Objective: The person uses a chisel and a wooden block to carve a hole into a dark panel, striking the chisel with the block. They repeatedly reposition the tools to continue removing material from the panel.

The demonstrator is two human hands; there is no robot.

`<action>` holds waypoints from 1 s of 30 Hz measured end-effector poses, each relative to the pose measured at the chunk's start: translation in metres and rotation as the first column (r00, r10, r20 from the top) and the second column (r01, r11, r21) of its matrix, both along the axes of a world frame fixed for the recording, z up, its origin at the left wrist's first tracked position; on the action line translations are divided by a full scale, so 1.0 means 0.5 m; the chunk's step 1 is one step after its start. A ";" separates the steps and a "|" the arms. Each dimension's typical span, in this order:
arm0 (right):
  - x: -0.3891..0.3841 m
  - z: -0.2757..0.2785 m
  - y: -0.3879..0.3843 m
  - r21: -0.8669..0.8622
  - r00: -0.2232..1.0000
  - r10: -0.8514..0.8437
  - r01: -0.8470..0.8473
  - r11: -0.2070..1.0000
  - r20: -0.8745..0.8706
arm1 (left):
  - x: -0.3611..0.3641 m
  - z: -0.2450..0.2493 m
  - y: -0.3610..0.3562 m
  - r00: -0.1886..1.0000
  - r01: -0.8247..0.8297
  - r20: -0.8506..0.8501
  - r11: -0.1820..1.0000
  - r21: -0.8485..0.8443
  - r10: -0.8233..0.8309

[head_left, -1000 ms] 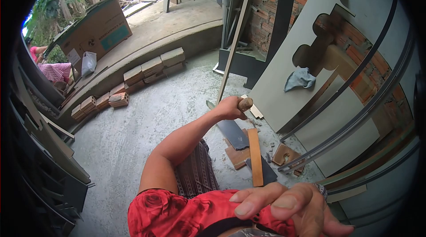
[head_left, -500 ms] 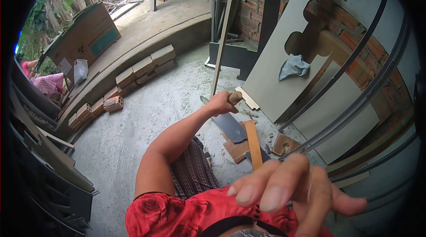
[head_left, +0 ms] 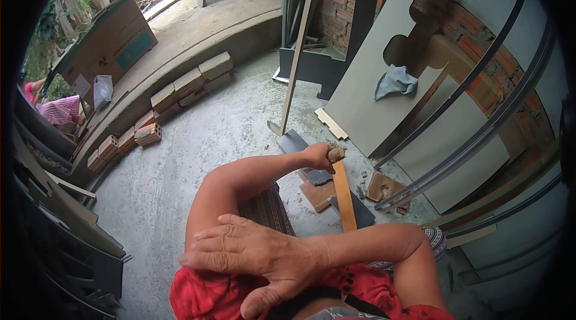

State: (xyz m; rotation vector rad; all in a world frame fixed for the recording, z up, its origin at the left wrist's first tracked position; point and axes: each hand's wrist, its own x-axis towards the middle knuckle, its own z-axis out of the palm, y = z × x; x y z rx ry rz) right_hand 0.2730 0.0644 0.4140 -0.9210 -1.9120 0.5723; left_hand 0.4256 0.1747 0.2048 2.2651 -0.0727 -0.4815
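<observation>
Left hand [head_left: 318, 156] closed around a wooden handle [head_left: 336, 155], the rounded butt projecting from the fist. The rest is concealed by the fingers; it may be the grip of a tool, though the view is too poor to settle this. The handle appears at the far end of the amber strip [head_left: 344, 197], overlapping it along this line of sight; whether the two touch cannot be told. Right hand [head_left: 255, 249], left of the strip's near end, with fingers extended and back uppermost, in front of the left upper arm. Its palm is hidden, so contact with that arm cannot be judged. The right forearm covers the strip's near end.

Partly under the strip lies a dark slab [head_left: 362, 213]; just left of it, a brown board [head_left: 313, 196] and a grey board [head_left: 292, 142], the latter interrupted by the left forearm. Right of the strip, a holed brown block [head_left: 377, 181] is crossed by a metal rail [head_left: 474, 152]. Beyond the strip stands a pale panel [head_left: 360, 98] bearing a blue cloth [head_left: 396, 82]. Far left of it are bricks [head_left: 192, 83], a cardboard box [head_left: 126, 38] and another person [head_left: 60, 110], largely cut off by the dark border.
</observation>
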 end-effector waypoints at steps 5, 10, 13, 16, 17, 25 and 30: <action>0.000 -0.011 0.037 0.017 0.990 0.006 -0.003 1.000 -0.141 | 0.004 -0.024 -0.011 0.999 0.036 0.014 0.998 0.057 -0.036; -0.014 -0.008 0.038 0.087 0.986 -0.081 0.094 0.992 -0.146 | -0.005 -0.028 -0.024 0.997 0.083 -0.014 0.993 0.086 -0.082; -0.008 0.006 0.033 0.015 0.997 -0.030 0.031 0.999 -0.076 | -0.009 -0.020 -0.032 0.996 0.082 -0.030 0.988 0.128 -0.078; -0.011 -0.013 0.038 0.076 0.987 -0.069 0.081 0.994 -0.147 | -0.008 -0.021 -0.035 0.995 0.101 -0.018 0.983 0.156 -0.100; -0.015 -0.019 0.042 0.173 0.989 -0.069 0.091 0.981 -0.131 | -0.009 -0.020 -0.036 0.995 0.102 -0.013 0.983 0.153 -0.101; 0.026 -0.008 0.041 0.193 0.991 -0.063 0.039 0.980 0.119 | -0.016 -0.008 -0.042 0.993 0.113 -0.044 0.981 0.160 -0.107; 0.031 -0.035 0.038 0.211 0.967 -0.224 0.196 0.958 0.119 | -0.020 -0.014 -0.038 0.991 0.131 -0.019 0.981 0.141 -0.130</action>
